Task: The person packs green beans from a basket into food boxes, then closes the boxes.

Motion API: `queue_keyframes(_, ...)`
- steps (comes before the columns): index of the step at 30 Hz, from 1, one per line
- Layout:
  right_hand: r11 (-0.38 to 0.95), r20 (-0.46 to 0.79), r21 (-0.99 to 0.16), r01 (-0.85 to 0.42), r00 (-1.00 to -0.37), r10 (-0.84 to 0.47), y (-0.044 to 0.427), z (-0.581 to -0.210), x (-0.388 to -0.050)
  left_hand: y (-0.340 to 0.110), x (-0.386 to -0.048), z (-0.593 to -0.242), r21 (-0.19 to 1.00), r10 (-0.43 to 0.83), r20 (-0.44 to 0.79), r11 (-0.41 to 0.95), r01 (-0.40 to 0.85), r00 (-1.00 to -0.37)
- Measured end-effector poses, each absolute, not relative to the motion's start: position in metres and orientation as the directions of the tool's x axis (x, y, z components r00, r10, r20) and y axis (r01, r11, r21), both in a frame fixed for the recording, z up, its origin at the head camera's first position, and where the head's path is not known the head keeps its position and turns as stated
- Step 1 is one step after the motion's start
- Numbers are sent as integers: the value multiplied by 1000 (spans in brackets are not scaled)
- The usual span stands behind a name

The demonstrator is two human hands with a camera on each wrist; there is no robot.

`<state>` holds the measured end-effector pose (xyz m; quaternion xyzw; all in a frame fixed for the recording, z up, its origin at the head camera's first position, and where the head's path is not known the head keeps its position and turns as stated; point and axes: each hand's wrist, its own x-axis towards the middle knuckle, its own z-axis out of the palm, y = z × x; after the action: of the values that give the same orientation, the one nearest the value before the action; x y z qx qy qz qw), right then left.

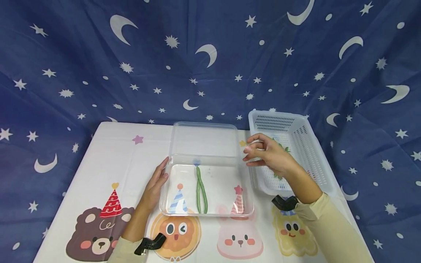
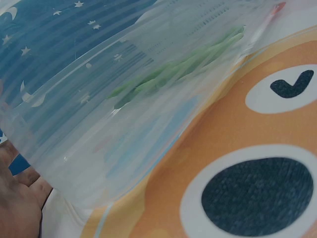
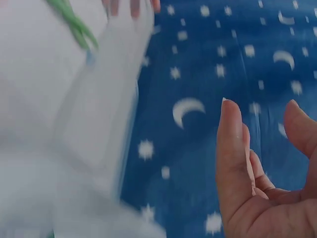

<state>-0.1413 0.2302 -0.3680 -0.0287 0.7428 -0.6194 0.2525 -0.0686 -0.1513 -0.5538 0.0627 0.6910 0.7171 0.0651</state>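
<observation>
Two long green beans (image 1: 201, 190) lie lengthwise in a clear plastic box (image 1: 220, 186), crossing near their far ends. The same beans (image 2: 173, 69) show through the box wall in the left wrist view. The box's clear lid (image 1: 205, 138) is folded back behind it. My left hand (image 1: 154, 186) rests against the box's left side, thumb and fingers touching its edge. Raised between the box and a white plastic basket (image 1: 314, 157), my right hand (image 1: 268, 153) has its fingers loosely bent and apart. Nothing is between the right hand's fingers (image 3: 230, 148).
Pointed green pieces (image 1: 279, 176) lie in the basket, partly hidden by my right hand and forearm. The white tablecloth (image 1: 131, 164) carries cartoon prints. A dark blue star-and-moon curtain (image 1: 230, 65) hangs behind the table and around its sides.
</observation>
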Motion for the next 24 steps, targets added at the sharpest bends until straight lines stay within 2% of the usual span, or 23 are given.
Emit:
queue_keyframes(9,211,-374,-920,331,-902,-217,301,-361,-178,-150,-69,-556,1000,177,-5,-24,-10,-984)
queue_keyframes(20,289,-482,-858,425,-860,-167,358,-378,-206,-152,-68,-554,999,167,-49,-14,-52,-985)
queue_keyframes(24,333,-535,-814,476,-837,-111,376,-390,-211,-151,-69,-554,998,170,-51,-21,-56,-984)
